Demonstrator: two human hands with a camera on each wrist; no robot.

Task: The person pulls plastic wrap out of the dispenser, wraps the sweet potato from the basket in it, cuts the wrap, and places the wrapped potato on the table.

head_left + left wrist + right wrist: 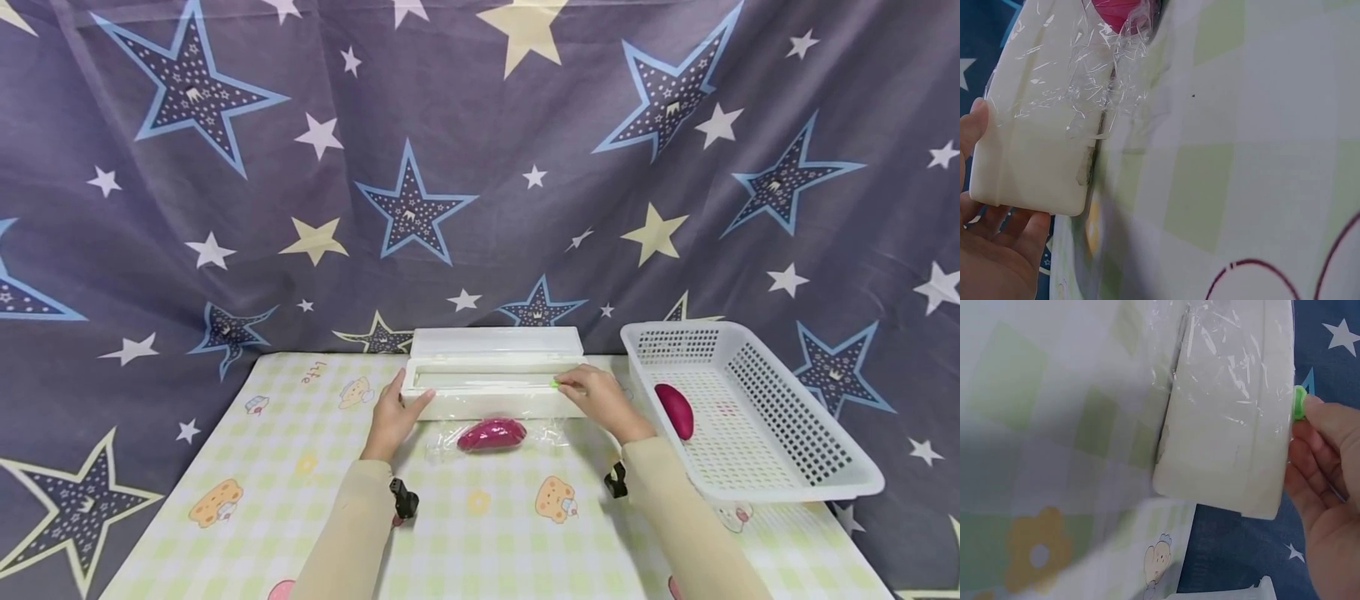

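Note:
A white cling film dispenser (487,406) with its lid (497,342) raised stands at the back of the table. My left hand (392,421) grips its left end, thumb near the top edge; in the left wrist view, the fingers lie against the end. At the right part of the top edge, my right hand (602,400) pinches a small green slider (1299,402) between thumb and fingers. Clear film (1110,81) hangs down the dispenser's front onto the table. On the film, in front of the box, lies a shiny magenta oblong thing (492,434), like a sweet potato.
A white perforated basket (810,442) stands on the right, with another magenta oblong thing (674,411) at its left side. The table has a checked cloth (300,467) with cartoon prints. Directly behind the table hangs a dark star-patterned curtain (465,108).

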